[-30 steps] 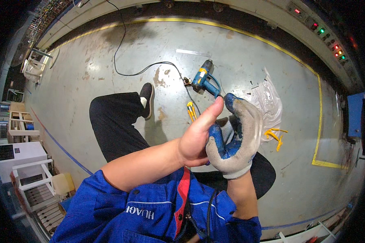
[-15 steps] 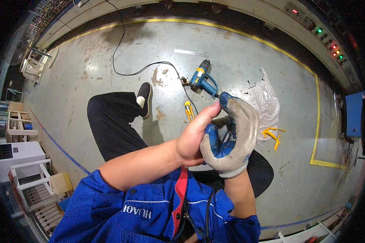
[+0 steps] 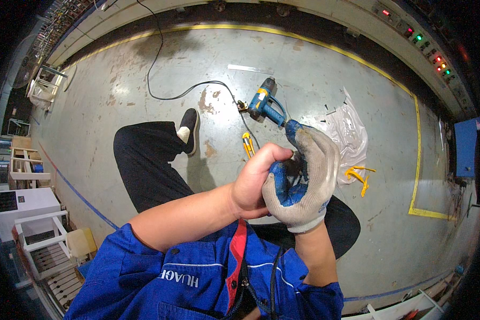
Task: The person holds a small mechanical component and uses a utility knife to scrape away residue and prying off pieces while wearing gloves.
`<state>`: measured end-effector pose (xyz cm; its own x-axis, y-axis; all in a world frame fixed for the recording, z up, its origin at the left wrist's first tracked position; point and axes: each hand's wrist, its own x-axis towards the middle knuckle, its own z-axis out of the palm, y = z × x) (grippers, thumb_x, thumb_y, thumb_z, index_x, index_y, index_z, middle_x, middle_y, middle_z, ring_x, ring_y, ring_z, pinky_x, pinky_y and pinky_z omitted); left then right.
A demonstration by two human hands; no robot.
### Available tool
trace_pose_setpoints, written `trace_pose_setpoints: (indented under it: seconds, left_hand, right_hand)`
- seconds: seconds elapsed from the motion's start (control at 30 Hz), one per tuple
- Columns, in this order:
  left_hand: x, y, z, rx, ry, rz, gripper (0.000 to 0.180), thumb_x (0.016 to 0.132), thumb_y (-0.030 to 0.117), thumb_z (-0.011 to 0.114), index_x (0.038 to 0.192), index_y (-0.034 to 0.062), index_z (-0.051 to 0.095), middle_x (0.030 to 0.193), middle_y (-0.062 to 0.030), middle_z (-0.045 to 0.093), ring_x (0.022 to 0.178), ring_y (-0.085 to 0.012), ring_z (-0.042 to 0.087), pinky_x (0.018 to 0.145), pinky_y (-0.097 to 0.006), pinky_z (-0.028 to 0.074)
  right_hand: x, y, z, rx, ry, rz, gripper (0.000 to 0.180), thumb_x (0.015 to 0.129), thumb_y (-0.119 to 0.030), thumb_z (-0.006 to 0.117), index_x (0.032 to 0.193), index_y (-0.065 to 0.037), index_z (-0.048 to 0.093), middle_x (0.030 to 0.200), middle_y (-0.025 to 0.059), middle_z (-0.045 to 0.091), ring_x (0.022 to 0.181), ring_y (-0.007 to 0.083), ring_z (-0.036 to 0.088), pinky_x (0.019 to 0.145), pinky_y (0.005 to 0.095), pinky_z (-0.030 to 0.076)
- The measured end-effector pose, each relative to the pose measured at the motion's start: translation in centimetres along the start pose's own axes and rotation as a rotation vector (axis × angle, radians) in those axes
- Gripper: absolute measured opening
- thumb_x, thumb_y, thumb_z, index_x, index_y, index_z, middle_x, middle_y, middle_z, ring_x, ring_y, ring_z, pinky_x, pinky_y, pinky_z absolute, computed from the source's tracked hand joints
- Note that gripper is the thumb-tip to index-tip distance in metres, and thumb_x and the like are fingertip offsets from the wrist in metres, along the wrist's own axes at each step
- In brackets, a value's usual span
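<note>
My left hand [image 3: 253, 178] is bare. Its thumb bends inward over a dark gap between the two hands, while its other fingers are hidden behind my right hand. What they grip, if anything, cannot be made out. A grey knitted work glove with blue-coated palm and fingertips covers my right hand [image 3: 317, 176]. That hand is curled in a C shape, fingertips up and thumb apart from the fingers, touching the left one. Just beyond them on the floor lies a blue heat gun [image 3: 265, 104], with a yellow utility knife [image 3: 248, 145] nearer to my left hand.
A black cord [image 3: 182, 95] winds across the floor [image 3: 112, 74]. Past the heat gun lies a metal ruler [image 3: 249, 69]. At right are a clear plastic bag [image 3: 352, 133], small dark pieces [image 3: 330, 112] and a yellow plastic tool [image 3: 361, 177]. A lit control panel [image 3: 429, 48] edges the far right.
My left thumb has bent down and in, away from the right glove's fingertips. The gloved hand has barely moved, and the things on the floor lie as before.
</note>
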<state>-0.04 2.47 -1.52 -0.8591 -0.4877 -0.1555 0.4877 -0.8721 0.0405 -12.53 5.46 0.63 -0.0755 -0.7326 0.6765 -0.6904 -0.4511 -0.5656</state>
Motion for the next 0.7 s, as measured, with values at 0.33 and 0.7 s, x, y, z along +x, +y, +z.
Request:
trace_pose_setpoints:
  seconds: [0.33,0.7]
  left_hand:
    - [-0.2,0.1,-0.9,0.028,0.034,0.002,0.051,0.099,0.04,0.049,0.129,0.0012,0.065,0.122,-0.0169,0.072,0.109,-0.0291,0.071,0.104,-0.042,0.052]
    - [0.1,0.1,2.1,0.257,0.109,0.091,0.102,0.093,0.086,0.03,0.141,0.0011,0.057,0.134,-0.015,0.067,0.121,-0.0239,0.066,0.108,-0.037,0.05]
  right_hand:
    - [-0.1,0.2,0.2,0.006,0.001,-0.019,0.064,0.065,-0.011,0.074,0.126,0.004,0.062,0.12,0.0241,0.065,0.11,0.0413,0.062,0.098,0.0485,0.05]
    - [-0.4,0.1,0.7,-0.013,0.019,-0.02,0.062,0.068,-0.008,0.075,0.128,0.005,0.061,0.123,0.0248,0.065,0.112,0.0412,0.062,0.1,0.0491,0.048]
